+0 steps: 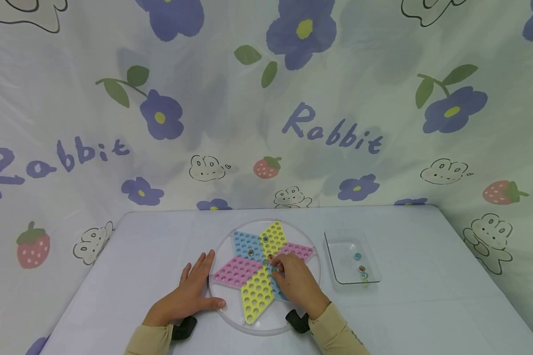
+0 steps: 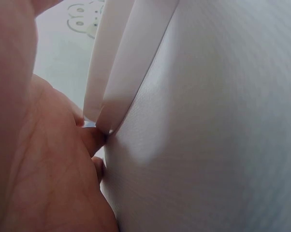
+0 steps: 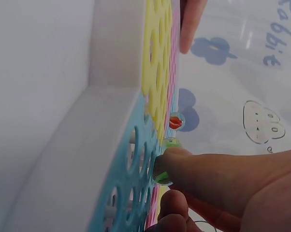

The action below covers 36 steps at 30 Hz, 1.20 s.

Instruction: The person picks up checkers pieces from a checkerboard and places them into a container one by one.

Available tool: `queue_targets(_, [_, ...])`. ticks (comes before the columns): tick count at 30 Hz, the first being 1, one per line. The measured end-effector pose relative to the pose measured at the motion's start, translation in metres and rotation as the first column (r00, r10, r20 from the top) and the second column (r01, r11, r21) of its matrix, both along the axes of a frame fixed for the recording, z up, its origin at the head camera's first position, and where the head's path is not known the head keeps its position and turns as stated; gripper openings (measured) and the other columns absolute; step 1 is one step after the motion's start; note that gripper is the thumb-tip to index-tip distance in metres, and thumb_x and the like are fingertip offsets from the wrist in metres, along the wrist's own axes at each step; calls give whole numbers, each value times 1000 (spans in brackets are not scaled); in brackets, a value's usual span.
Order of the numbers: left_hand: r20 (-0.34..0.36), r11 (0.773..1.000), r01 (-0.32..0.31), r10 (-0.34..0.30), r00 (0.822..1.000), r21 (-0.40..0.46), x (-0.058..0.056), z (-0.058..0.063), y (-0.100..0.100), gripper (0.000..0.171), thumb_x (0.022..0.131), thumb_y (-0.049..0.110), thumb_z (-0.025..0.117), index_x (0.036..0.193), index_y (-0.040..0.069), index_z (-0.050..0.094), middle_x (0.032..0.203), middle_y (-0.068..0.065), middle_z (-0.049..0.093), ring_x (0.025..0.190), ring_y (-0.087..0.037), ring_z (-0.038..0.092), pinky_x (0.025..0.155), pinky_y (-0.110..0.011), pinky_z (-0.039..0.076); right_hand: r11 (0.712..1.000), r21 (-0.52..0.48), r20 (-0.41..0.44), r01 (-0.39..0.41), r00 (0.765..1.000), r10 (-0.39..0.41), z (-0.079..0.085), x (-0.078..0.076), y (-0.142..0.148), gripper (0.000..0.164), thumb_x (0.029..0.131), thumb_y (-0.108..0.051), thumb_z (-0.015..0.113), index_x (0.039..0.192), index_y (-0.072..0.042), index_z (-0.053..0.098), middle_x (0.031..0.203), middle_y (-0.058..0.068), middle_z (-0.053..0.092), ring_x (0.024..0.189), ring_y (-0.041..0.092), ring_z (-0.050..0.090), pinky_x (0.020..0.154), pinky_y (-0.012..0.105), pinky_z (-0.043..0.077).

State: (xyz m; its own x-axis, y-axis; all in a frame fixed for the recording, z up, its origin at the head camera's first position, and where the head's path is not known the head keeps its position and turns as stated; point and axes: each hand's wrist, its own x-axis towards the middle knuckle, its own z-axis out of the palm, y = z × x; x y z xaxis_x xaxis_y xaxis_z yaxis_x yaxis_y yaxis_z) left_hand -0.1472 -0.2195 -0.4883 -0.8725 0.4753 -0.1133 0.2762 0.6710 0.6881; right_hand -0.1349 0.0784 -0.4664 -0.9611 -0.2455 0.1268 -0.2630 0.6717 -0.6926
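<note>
A round Chinese checkers board [image 1: 256,291] with a star of pink, yellow and blue perforated sections lies on the table. My right hand [image 1: 296,278] pinches a green glass marble [image 3: 161,173] between thumb and fingers, at the holes of a blue section [image 3: 136,159]. Just beyond it sit another green marble [image 3: 171,142] and a red-orange marble [image 3: 176,121]. Farther off on the star are a blue marble [image 1: 265,239] and an orange one [image 1: 250,252]. My left hand [image 1: 186,293] touches the board's left rim, its fingers extended and its thumb spread toward the near edge.
To the right of the board stands a clear plastic box [image 1: 337,266]. Inside are a blue marble [image 1: 358,256], an orange marble [image 1: 361,268] and a greenish marble [image 1: 364,276]. A white cloth covers the table [image 1: 426,296], and a printed curtain [image 1: 231,123] hangs behind.
</note>
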Motion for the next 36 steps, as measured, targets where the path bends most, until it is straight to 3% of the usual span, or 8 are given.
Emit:
queue_targets(24, [11, 1000, -7, 7, 1000, -4, 0, 2, 1, 125, 79, 47, 83, 159, -5, 1, 165, -27, 5, 151, -47, -5, 112, -65, -13, 1000, 6, 24, 3, 1000, -4, 1, 0, 1, 11, 93, -5, 70, 103, -4, 69, 84, -2, 50, 75, 11, 45, 66, 28, 42])
queue_targets(36, [-1, 1000, -2, 2, 1000, 10, 1, 4, 2, 124, 79, 45, 83, 158, -6, 2, 165, -27, 6, 150, -48, -5, 111, -66, -12, 1000, -5, -42, 21, 999, -21, 8, 1, 7, 12, 91, -4, 71, 103, -2, 68, 85, -1, 55, 76, 12, 49, 68, 30, 46])
